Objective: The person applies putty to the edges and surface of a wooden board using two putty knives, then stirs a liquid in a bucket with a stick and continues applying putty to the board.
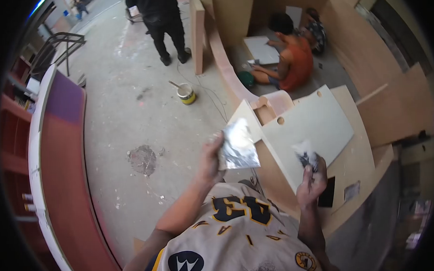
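Note:
My left hand (211,157) is closed on the edge of a shiny silver metal sheet (240,146), held flat and tilted in front of my chest. My right hand (313,183) grips a small scraper (305,154) with a whitish, dark-smudged blade; blur hides its exact shape. Under that hand lies a large white panel (317,125) with round holes near its far edge. A smaller pale board (246,116) sits at the panel's left, partly covered by the metal sheet. Both pieces rest on a curved wooden surface (366,154).
A black rectangular piece (327,193) and a grey patch (352,191) lie right of my right hand. A bucket (187,95) with a stick stands on the floor. A person (293,61) sits beyond the curved partition; another (163,22) stands. A red-purple counter (67,155) runs along the left.

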A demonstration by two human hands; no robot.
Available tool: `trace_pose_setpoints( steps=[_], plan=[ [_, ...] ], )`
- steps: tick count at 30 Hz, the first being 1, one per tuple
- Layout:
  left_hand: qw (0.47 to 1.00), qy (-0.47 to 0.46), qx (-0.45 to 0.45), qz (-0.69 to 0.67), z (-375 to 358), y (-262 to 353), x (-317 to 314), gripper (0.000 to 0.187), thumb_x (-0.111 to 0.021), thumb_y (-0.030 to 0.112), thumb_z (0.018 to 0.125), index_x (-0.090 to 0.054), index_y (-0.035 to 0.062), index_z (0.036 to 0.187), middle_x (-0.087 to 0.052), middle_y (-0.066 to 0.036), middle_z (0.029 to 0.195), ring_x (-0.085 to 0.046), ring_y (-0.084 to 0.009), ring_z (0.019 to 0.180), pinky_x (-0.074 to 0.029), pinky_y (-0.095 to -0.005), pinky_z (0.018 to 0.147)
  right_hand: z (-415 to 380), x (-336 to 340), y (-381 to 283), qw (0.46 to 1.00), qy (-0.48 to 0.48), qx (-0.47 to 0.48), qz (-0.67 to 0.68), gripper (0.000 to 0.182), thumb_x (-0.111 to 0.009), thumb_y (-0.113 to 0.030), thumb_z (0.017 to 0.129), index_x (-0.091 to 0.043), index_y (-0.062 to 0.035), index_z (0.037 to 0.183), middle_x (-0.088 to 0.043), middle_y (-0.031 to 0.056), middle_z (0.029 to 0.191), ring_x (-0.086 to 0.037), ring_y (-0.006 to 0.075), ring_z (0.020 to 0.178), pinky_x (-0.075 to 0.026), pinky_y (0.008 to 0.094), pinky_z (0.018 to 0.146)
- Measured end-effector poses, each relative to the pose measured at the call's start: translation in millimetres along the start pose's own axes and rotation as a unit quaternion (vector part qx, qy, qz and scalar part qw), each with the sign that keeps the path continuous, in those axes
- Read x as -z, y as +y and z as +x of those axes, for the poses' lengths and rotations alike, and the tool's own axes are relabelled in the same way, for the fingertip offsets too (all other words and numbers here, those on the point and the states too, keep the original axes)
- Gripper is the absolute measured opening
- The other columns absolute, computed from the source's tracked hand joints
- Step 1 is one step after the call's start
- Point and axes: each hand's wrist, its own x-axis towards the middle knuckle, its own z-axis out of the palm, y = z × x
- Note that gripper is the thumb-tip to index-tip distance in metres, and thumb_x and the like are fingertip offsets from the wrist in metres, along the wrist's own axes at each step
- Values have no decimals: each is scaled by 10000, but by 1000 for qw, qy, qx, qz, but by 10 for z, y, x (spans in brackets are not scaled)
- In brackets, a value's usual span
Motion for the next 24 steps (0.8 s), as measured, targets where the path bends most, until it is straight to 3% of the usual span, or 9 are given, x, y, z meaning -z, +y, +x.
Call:
trace_pose_setpoints(
  steps=[2, 5, 9, 15, 16, 19, 20, 23, 24],
  plan=[
    [996, 16, -80, 45, -91, 269, 139, 371, -527, 290, 1046, -594, -39, 1203, -676, -125, 1136, -676, -189, 1018, -543, -346, 913, -18, -255, -310, 972, 52, -173, 150, 167, -630, -5, 919, -665, 41, 1076, -687, 92, 1025, -622, 149, 888, -495, 301, 785],
    [988, 43, -114, 96, -290, 576, 444, 382, -502, 292, 1063, -595, -50, 1205, -668, -116, 1138, -655, -167, 1001, -528, -326, 900, -43, -712, -816, 909, -40, -311, 274, 167, -598, -10, 941, -654, 35, 1092, -673, 39, 1006, -600, 89, 877, -502, 273, 797],
    [959, 80, -159, 222, -503, 765, 787, 381, -504, 276, 1070, -608, -62, 1212, -671, -95, 1089, -625, -133, 963, -508, -298, 870, -271, -1348, -1085, 902, -145, -342, 221, 98, -635, 32, 918, -684, 34, 1003, -677, 21, 881, -598, 67, 767, -490, 225, 699],
    [953, 21, -27, 301, -927, 980, 994, 330, -547, 242, 1057, -645, -53, 1169, -671, -50, 934, -595, -93, 848, -501, -256, 765, -591, -1713, -1327, 910, -109, -349, 194, 124, -660, -4, 926, -696, 70, 1019, -698, 16, 843, -591, 38, 756, -498, 228, 658],
    [933, 18, 32, 358, -992, 999, 1046, 322, -558, 252, 1053, -648, -29, 1182, -656, -37, 910, -567, -75, 816, -493, -244, 721, -621, -1815, -1351, 932, -51, -302, 193, 84, -654, -3, 930, -688, 66, 963, -679, 6, 778, -578, 35, 694, -474, 226, 609],
    [898, -73, 131, 414, -1228, 944, 1091, 321, -571, 263, 1048, -651, -14, 1189, -638, -10, 877, -535, -59, 798, -477, -250, 716, -574, -1711, -1623, 909, 41, -387, 148, 77, -653, 2, 926, -665, 61, 878, -655, -2, 727, -567, 41, 639, -453, 246, 551],
    [900, -129, 55, 413, -1287, 869, 1020, 345, -564, 296, 1051, -652, -16, 1171, -635, 1, 861, -523, -59, 795, -470, -252, 732, -598, -1699, -1598, 936, 88, -315, 126, 104, -665, -11, 919, -649, 44, 832, -625, 8, 658, -558, 57, 600, -445, 285, 508],
    [916, -71, 76, 388, -1254, 590, 1289, 369, -526, 319, 1065, -659, -19, 1129, -648, -15, 898, -532, -69, 802, -472, -256, 761, -828, -1411, -1669, 988, 61, -119, 76, 71, -692, -79, 901, -681, -13, 878, -632, 60, 752, -575, 143, 603, -457, 305, 549],
    [962, -38, 181, 199, -1208, 644, 1280, 381, -501, 318, 1070, -638, -31, 1134, -689, -70, 987, -625, -109, 850, -525, -287, 809, -938, -1288, -1685, 996, 34, -54, 58, 78, -717, -120, 885, -712, -59, 933, -654, 85, 860, -594, 186, 646, -474, 309, 610]
  ],
)
